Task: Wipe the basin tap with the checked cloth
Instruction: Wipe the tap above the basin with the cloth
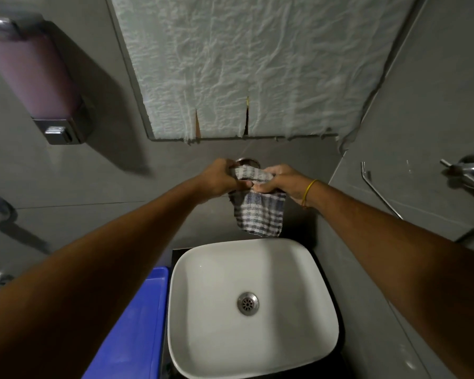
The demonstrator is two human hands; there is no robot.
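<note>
Checked cloth (257,212) is draped over the basin tap (245,161), up on the wall above the white basin (253,307). Only the tap's chrome wall flange shows; the body and spout are hidden under the cloth and hands.

Left hand (219,177) grip: fingers curled tight, bunching the cloth's upper left edge. Right hand (281,181) grip: thumb and fingers pressed together on the upper right edge. The span between them is pulled over the tap, and the lower half hangs free just above the basin rim.

Handling, my read:
- Cloth is light, soft and limp, with no stiffness. It only transmits force under tension, so hold it at two opposite edges.
- Woven texture should bite on chrome. Wet metal would be slippery, so keep the wrap snug.
- Tap is rigid and fixed, not fragile. It takes firm rubbing.
- Loose tail may flap into the basin. Gather it if it drags.
</note>
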